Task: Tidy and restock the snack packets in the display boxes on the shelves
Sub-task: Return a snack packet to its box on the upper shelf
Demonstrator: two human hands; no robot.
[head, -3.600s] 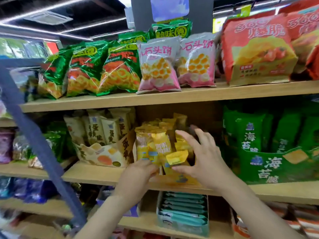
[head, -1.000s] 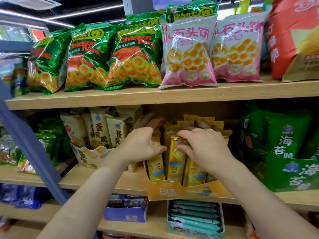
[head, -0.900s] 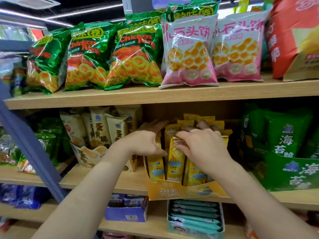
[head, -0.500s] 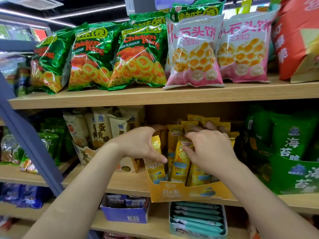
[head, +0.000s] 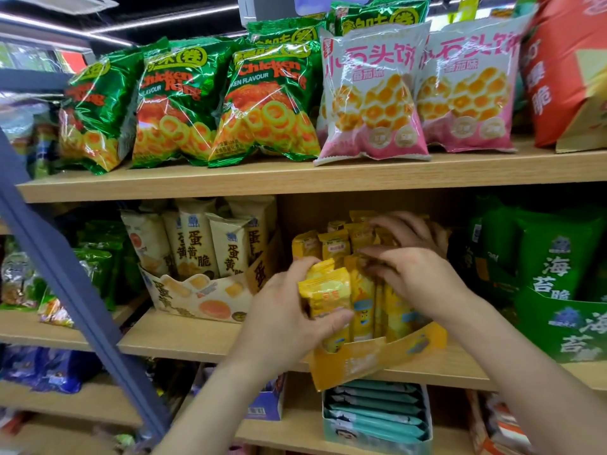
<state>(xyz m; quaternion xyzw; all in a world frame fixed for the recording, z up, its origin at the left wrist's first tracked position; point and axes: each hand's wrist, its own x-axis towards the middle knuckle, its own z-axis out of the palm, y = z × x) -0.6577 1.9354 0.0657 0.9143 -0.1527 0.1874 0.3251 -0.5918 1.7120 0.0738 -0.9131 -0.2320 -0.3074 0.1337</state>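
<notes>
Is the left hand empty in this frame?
No, the left hand grips a yellow packet at the front left of the yellow display box.

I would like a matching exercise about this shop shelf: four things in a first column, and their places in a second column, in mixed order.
Things
1. shiny green bags of ring snacks
2. cream cardboard display box
3. flat teal packets
4. small yellow packet

Places
A. in the grip of the left hand, at the front of the yellow cardboard box
B. lower shelf, under the yellow cardboard box
C. top shelf, left of the pink-and-white bags
D. middle shelf, left of the yellow cardboard box

Pairs: 1-C, 2-D, 3-B, 4-A.
</notes>
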